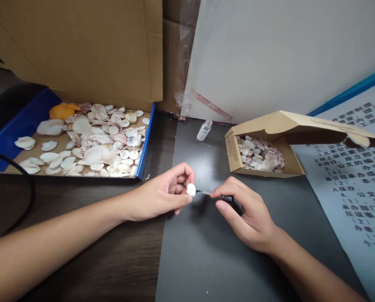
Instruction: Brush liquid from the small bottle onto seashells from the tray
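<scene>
A small white seashell (191,190) is pinched between the thumb and fingers of my left hand (170,191). From the right, my right hand (247,212) grips a small brush (206,192) by its black cap-like handle. The dark tip of the brush is at the shell's right side; whether it touches cannot be made out. Behind both hands, a small clear bottle (204,131) with an uncapped neck and printed text stands on the grey mat (203,264).
At the left, a blue-edged cardboard box (146,142) holds many loose shells and an orange one (64,111). An open-lidded carton (234,155) with shells stands at the right. A printed sheet (341,201) lies beyond it, and a black cable (30,184) curves at far left.
</scene>
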Demonstrator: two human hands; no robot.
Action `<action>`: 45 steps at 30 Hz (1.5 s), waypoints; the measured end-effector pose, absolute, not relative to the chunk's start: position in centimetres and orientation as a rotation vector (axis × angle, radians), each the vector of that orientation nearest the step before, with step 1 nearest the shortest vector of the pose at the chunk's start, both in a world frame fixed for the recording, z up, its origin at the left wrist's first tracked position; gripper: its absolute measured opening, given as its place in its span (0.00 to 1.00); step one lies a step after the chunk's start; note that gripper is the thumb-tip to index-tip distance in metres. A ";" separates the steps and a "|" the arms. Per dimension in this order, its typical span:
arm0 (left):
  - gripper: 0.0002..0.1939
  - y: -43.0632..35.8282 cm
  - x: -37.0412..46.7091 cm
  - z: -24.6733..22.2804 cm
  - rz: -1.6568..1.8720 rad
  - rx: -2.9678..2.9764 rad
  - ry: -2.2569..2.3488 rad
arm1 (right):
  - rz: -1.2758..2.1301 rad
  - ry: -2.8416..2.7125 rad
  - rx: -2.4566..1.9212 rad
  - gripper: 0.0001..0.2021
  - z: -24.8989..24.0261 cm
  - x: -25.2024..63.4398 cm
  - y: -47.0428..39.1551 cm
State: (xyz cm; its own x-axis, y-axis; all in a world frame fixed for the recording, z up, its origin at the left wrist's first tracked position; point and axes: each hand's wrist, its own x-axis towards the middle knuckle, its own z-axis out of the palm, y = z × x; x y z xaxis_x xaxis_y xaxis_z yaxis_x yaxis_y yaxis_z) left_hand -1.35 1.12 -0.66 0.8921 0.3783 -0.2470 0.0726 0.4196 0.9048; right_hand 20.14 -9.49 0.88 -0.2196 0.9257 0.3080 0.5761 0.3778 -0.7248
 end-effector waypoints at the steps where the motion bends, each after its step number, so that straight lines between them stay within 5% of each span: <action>1: 0.12 1.1 -1.4 -0.7 0.204 1.131 0.454 | 0.593 -1.902 -1.330 0.05 0.9 20.2 -9.5; 27: 0.15 0.6 -0.9 -0.4 0.300 1.208 0.469 | 0.418 -1.872 -1.331 0.08 0.8 19.5 -10.0; 34: 0.15 0.6 -1.0 -0.3 0.310 1.174 0.462 | 0.534 -1.877 -1.290 0.02 1.0 19.4 -10.2; 45: 0.17 0.6 -0.9 -0.7 0.264 1.194 0.458 | 0.626 -1.899 -1.273 0.07 1.3 19.2 -10.6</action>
State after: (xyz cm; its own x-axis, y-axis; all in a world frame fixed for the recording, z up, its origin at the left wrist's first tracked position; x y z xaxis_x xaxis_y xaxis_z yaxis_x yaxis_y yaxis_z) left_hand -0.94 0.59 -0.71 0.8791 0.4318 -0.2017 0.0413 0.3527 0.9348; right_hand 19.23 -10.58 1.34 -0.2222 0.9229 0.3145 0.5548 0.3850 -0.7376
